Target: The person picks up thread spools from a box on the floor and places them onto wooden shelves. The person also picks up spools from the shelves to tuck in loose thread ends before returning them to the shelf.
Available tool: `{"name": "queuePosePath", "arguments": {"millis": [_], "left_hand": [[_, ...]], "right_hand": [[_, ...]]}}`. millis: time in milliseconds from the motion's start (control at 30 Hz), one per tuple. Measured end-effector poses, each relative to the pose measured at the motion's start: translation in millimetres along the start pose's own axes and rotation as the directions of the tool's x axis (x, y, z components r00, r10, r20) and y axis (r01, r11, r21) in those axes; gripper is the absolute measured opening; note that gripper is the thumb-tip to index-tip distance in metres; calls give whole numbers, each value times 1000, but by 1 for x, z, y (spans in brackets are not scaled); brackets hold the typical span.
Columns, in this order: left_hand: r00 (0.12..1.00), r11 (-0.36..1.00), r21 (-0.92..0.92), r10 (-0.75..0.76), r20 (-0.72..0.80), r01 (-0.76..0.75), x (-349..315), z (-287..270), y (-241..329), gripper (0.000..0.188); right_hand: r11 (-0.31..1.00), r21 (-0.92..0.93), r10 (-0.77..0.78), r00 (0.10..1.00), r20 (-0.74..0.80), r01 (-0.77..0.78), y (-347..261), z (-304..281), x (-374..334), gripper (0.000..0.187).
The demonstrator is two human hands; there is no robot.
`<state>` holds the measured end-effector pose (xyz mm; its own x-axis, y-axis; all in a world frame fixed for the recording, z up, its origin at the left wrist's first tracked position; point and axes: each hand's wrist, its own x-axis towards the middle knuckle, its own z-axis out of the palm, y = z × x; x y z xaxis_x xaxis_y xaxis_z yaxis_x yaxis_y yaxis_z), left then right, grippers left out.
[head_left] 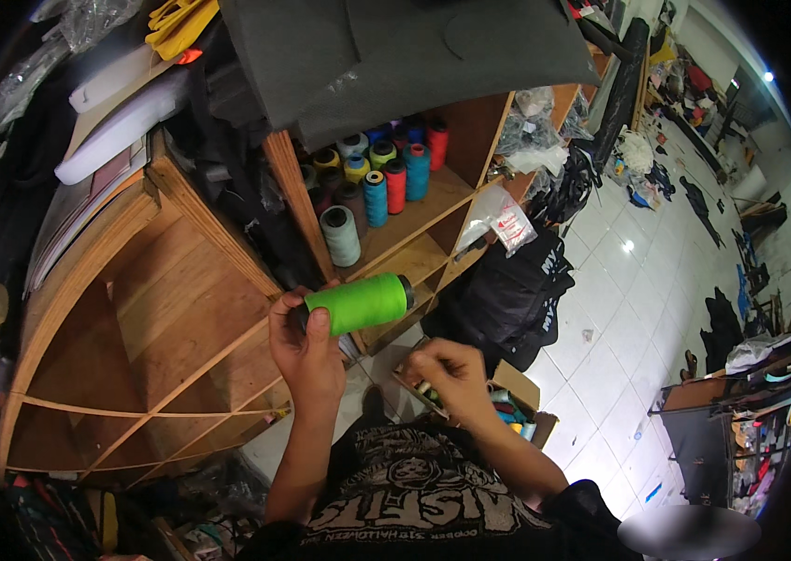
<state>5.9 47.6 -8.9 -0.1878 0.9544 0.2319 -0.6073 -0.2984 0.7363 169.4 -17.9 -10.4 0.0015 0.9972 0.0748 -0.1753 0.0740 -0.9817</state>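
My left hand [306, 351] grips a bright green thread spool [361, 302], held sideways in front of a wooden shelf unit [180, 309]. My right hand [451, 374] reaches down into a small cardboard box [519, 383] on the floor that holds several coloured spools; its fingers close around a pale greenish spool [425, 390], partly hidden. On the shelf above stand several thread spools [377, 178] in teal, red, yellow, grey and dark colours.
Grey fabric sheets [395, 47] lie on top of the shelf unit. A black bag [507, 290] and plastic packets [507, 224] sit beside it. White tiled floor [619, 309] stretches right, with clothes piles and a rack [722, 411] at the far right.
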Motion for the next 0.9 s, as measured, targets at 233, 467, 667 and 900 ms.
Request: {"name": "queuePosePath", "arguments": {"millis": [233, 467, 667, 900], "left_hand": [[980, 992, 47, 108, 170, -117, 1, 5, 6, 31], [974, 997, 14, 71, 215, -76, 0, 10, 9, 34], [987, 1000, -18, 23, 160, -21, -1, 14, 9, 35], [981, 999, -21, 51, 187, -48, 1, 17, 8, 33]], "right_hand": [[947, -218, -245, 969, -18, 235, -25, -1, 48, 87], [778, -534, -220, 940, 259, 329, -52, -5, 57, 70], [691, -604, -310, 917, 250, 398, -54, -1, 54, 67], [700, -581, -315, 909, 273, 417, -63, 0, 52, 72]]}}
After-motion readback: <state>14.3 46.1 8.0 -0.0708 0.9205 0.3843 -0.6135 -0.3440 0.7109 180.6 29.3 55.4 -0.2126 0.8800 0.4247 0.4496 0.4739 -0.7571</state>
